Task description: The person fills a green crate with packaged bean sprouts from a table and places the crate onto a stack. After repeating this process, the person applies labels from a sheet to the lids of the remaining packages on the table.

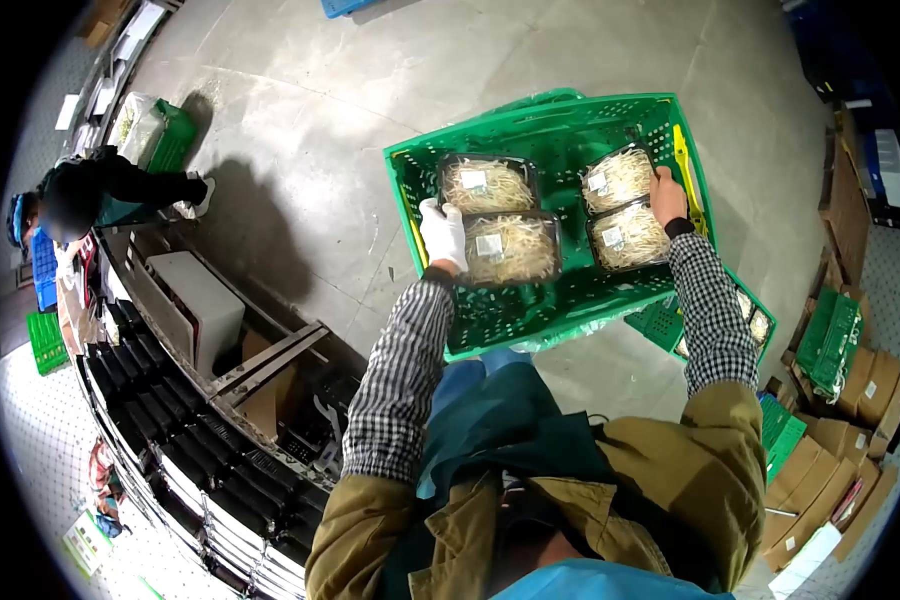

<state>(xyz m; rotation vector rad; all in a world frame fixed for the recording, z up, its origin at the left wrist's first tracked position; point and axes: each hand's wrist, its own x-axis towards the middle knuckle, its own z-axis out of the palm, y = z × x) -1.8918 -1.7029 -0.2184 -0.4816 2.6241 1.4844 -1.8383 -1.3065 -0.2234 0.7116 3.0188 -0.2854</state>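
**Q:** Grey concrete floor (300,150) is shown beneath everything. What is seen above it?

**A:** A green crate (570,125) is pictured at centre, tilted, with perforated walls and a clear film lining. What it is rested on cannot be told. Four packs of sprouts are laid inside in two pairs: the front-left pack (510,250), rear-left pack (487,185), rear-right pack (618,180) and front-right pack (627,237).

**Q:** How are the hands placed?

**A:** The left hand (443,232), gloved in white, is laid against the left edge of the front-left pack. The right hand (667,195), bare, is set at the right edge of the right-hand pair. Whether either grip is closed on a pack cannot be told.

**Q:** How is such a pack expected to handle?

**A:** Each pack is judged light, with a thin, flexible tray and a slick film lid. The sprouts would be easily crushed. Hold is best taken at the stiffer rim, on opposite sides, never on the lid.

**Q:** What else of the room is recorded?

**A:** A rack of black trays (170,410) is seen along the left, and a co-worker (80,195) is bent over beyond it. Cardboard boxes (850,400) are stacked at right.
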